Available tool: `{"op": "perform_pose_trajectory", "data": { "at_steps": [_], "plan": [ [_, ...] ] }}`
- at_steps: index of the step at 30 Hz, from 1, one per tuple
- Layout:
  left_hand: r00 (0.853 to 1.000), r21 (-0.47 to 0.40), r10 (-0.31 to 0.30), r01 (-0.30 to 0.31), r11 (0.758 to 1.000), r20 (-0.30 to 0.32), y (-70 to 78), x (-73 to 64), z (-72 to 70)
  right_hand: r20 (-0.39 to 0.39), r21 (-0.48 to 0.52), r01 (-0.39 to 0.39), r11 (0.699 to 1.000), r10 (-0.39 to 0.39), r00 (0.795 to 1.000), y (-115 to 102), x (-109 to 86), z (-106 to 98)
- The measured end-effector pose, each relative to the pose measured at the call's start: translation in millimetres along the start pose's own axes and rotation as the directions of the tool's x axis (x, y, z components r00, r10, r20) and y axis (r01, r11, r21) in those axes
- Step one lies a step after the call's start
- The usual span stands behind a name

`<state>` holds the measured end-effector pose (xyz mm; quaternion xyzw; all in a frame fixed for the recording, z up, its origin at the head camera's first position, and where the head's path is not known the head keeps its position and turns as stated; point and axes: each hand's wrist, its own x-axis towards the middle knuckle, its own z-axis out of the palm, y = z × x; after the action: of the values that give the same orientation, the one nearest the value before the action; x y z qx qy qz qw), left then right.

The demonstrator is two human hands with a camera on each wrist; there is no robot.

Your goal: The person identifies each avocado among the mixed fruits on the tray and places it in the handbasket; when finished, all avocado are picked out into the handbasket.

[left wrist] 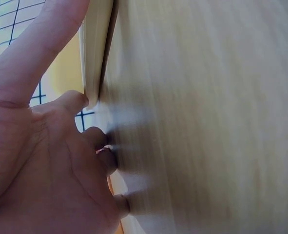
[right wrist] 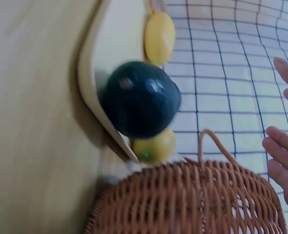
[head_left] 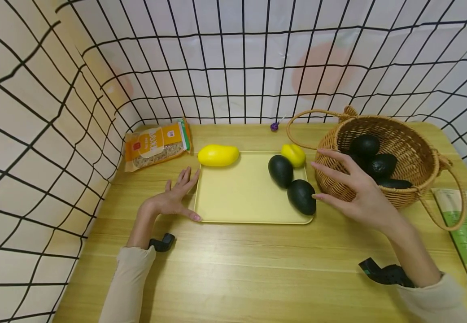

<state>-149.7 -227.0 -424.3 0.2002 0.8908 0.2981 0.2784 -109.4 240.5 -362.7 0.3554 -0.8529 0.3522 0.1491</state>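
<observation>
A pale yellow tray lies on the table, holding two dark avocados near its right side. One yellow mango sits at the tray's back left corner, another mango at the back right. My left hand spreads its fingers at the tray's left edge, the thumb touching the front left corner. Between tray and wicker basket, my right hand hovers with fingers apart and nothing held. Several dark avocados lie inside the basket. In the right wrist view an avocado hides part of the tray.
An orange food packet lies at the back left. A small purple lollipop is by the black wire mesh behind the table. At the right edge lies a green and white package. The basket's handles stick out sideways.
</observation>
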Motion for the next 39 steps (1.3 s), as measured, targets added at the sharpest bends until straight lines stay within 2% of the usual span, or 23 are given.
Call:
{"op": "perform_pose_trajectory", "data": {
  "at_steps": [5, 10, 15, 21, 30, 39],
  "plan": [
    [1.000, -0.008, -0.003, 0.003, 1.000, 0.002, -0.2, -0.3, 0.1, 0.081, 0.018, -0.059, 0.998, 0.058, 0.995, -2, -5.2, 17],
    [1.000, -0.007, -0.007, 0.007, 1.000, 0.002, -0.5, -0.1, 0.3, 0.179, 0.013, -0.130, 0.991, 0.126, 0.976, 2, -11.7, 32],
    [1.000, -0.004, -0.009, 0.009, 1.000, 0.000, -0.2, -0.2, 0.3, 0.229, 0.014, -0.157, 0.987, 0.150, 0.962, 5, -15.5, 40],
    [1.000, -0.015, -0.005, 0.005, 1.000, 0.002, -0.8, -0.1, 0.4, 0.253, 0.010, -0.172, 0.985, 0.164, 0.954, 7, -17.3, 47],
    [1.000, -0.003, -0.013, 0.013, 1.000, -0.004, -0.5, 0.6, 0.9, 0.250, -0.033, -0.181, 0.983, 0.183, 0.951, 10, -19.6, 52],
    [1.000, 0.000, -0.009, 0.009, 1.000, -0.002, -1.6, 1.1, 1.3, 0.254, -0.101, -0.151, 0.983, 0.172, 0.952, 14, -22.8, 57]
  ]
}}
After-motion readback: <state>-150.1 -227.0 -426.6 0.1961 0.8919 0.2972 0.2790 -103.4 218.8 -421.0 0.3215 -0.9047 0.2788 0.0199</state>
